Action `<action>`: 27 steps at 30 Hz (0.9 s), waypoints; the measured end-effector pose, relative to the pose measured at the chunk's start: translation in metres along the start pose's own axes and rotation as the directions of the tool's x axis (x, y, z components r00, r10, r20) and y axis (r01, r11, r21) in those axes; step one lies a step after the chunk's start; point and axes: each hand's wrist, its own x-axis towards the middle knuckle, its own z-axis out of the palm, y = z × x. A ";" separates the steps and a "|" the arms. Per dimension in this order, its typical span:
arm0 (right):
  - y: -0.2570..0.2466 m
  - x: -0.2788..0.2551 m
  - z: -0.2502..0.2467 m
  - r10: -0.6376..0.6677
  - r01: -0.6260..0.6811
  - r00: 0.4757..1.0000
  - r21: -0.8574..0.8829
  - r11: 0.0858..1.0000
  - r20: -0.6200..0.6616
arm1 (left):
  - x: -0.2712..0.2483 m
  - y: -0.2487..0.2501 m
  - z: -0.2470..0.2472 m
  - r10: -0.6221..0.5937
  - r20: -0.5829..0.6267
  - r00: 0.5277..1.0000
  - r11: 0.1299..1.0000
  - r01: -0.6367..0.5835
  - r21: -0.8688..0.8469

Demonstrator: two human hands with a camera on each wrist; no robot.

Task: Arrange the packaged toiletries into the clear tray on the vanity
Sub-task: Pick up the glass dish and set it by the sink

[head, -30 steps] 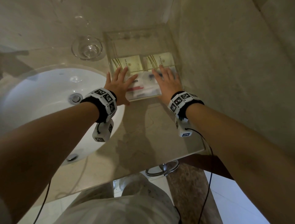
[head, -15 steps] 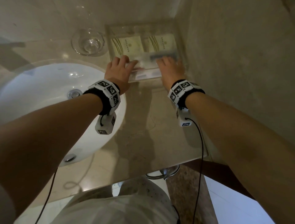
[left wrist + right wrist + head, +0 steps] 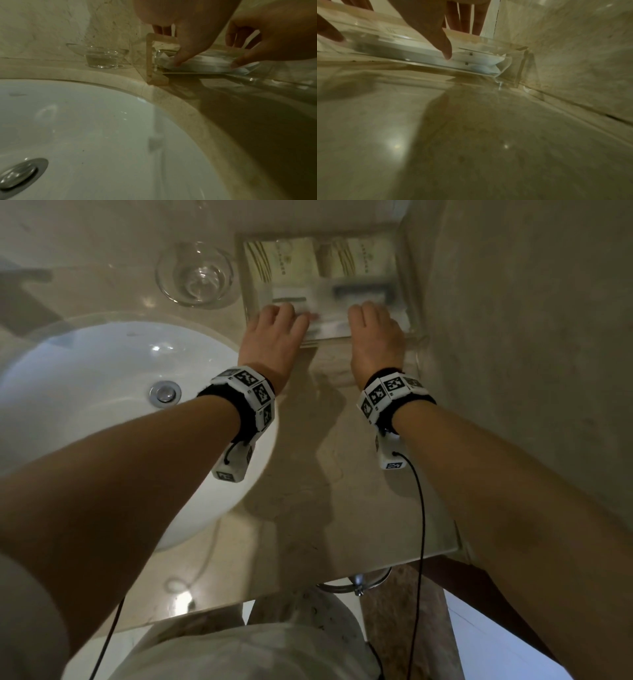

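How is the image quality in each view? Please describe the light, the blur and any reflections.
Head view: dim yellowish light, the packets in the tray smeared by blur. Left wrist view: the sink fairly clear, the left hand dark and soft. Right wrist view: a glare spot on the blurred counter.

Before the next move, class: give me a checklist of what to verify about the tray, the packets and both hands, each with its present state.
1. White packets inside clear tray: ok.
2. Cream sachets lying at the tray's back: ok.
3. Left hand and right hand at the tray's near edge: ok.
4. Whether the thumbs grip the tray wall or the packets: cannot tell.
5. Glass bowl clear of the tray's left wall: cannot tell, very close.
6. Tray wholly on vanity, off sink: ok.
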 end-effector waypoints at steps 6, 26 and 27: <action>0.000 -0.001 -0.003 -0.024 0.024 0.998 -0.008 1.000 0.061 | 0.004 -0.005 -0.010 0.027 0.074 0.997 0.999 -0.025 -0.030; -0.168 0.057 -0.087 0.113 -0.310 0.901 0.441 0.842 0.419 | -0.134 -0.235 -0.077 -0.660 0.334 0.673 0.662 0.731 -0.166; -0.184 0.060 -0.087 0.113 -0.320 0.895 0.446 0.836 0.431 | -0.148 -0.252 -0.082 -0.675 0.344 0.652 0.651 0.747 -0.138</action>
